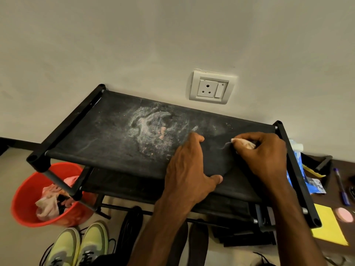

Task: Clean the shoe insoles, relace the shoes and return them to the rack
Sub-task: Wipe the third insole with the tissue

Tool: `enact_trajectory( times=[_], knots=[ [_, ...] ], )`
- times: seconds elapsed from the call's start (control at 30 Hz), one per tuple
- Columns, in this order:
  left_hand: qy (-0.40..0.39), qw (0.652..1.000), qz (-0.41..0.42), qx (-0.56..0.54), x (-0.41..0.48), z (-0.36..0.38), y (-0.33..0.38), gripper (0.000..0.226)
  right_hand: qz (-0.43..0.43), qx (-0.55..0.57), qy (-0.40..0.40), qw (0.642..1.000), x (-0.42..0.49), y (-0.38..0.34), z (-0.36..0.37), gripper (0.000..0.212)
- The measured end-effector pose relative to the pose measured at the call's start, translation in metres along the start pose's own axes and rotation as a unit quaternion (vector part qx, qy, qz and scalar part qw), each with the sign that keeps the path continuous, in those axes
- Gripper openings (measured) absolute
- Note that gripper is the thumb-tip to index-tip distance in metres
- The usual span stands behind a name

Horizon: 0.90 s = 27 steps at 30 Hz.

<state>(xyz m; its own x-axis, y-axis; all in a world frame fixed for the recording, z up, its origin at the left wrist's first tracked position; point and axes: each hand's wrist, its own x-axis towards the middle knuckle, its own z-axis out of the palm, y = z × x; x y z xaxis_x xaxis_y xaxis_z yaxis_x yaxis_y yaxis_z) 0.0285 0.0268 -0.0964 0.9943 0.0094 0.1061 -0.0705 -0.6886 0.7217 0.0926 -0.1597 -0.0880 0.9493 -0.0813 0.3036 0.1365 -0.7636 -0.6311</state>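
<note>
A black insole [219, 160] lies on the dusty top shelf of the black shoe rack [107, 131], hard to tell apart from the dark fabric. My left hand [188, 169] spans it, with fingertips curled over its far edge and the thumb against its near rounded end. My right hand [265, 156] pinches a small pale cloth wad [245, 144] and presses it on the insole's right part. A pair of yellow-green sneakers [78, 246] with loose black laces stands on the floor at the bottom left. Two more dark insoles [130, 227] lean below the rack.
A red bucket [28, 200] holding crumpled cloths sits left of the rack. A wall socket [211, 87] is behind it. On the right lie a blue packet [297, 169], a pen [342, 189], a yellow sheet [328, 227] and a pink round pad [343, 214].
</note>
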Motion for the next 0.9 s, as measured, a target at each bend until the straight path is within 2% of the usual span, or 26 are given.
enact_trajectory(
  times=[0.07,0.1,0.17,0.23,0.27,0.37,0.43,0.57,0.6,0.73,0.87,0.9],
  knots=[
    [-0.003,1.0,-0.001,0.0,0.0,0.0,0.0,0.091,0.01,-0.007,0.014,1.0,0.002,0.003,-0.001,0.008],
    [-0.003,1.0,-0.003,0.0,0.0,0.0,0.0,0.09,-0.008,-0.005,-0.007,1.0,0.001,0.0,0.0,0.009],
    [-0.006,1.0,-0.007,-0.004,0.0,-0.001,-0.001,0.091,-0.06,0.037,-0.084,0.994,-0.005,-0.012,0.003,0.009],
    [-0.009,1.0,-0.008,-0.008,0.0,0.0,-0.002,0.092,-0.075,0.097,-0.153,0.981,-0.01,-0.023,0.004,0.01],
    [-0.008,1.0,-0.007,-0.008,0.0,0.0,-0.002,0.091,-0.068,0.098,-0.156,0.981,-0.009,-0.023,0.003,0.01],
    [-0.004,1.0,-0.003,-0.005,0.0,0.0,-0.001,0.09,-0.024,-0.014,-0.05,0.998,-0.001,-0.008,-0.002,0.006],
    [-0.001,1.0,-0.001,-0.002,0.0,0.0,-0.001,0.091,-0.008,-0.03,-0.021,0.999,0.002,-0.002,-0.006,0.008],
    [-0.004,1.0,-0.003,0.0,0.0,0.0,-0.001,0.091,-0.052,0.006,-0.129,0.99,-0.003,-0.012,-0.001,0.01],
    [-0.004,1.0,-0.003,-0.001,0.0,0.001,-0.002,0.091,-0.053,0.003,-0.127,0.99,-0.004,-0.014,0.0,0.009],
    [0.005,1.0,0.004,-0.001,-0.001,0.001,-0.001,0.09,-0.026,-0.087,-0.019,0.996,0.001,-0.008,0.0,0.009],
    [-0.002,1.0,0.0,-0.002,0.001,0.001,-0.002,0.092,-0.079,-0.018,-0.108,0.991,-0.004,-0.016,0.005,0.01],
    [-0.003,1.0,0.0,-0.001,0.001,0.001,-0.002,0.092,-0.073,-0.027,-0.101,0.992,-0.004,-0.016,0.005,0.01]
  ],
)
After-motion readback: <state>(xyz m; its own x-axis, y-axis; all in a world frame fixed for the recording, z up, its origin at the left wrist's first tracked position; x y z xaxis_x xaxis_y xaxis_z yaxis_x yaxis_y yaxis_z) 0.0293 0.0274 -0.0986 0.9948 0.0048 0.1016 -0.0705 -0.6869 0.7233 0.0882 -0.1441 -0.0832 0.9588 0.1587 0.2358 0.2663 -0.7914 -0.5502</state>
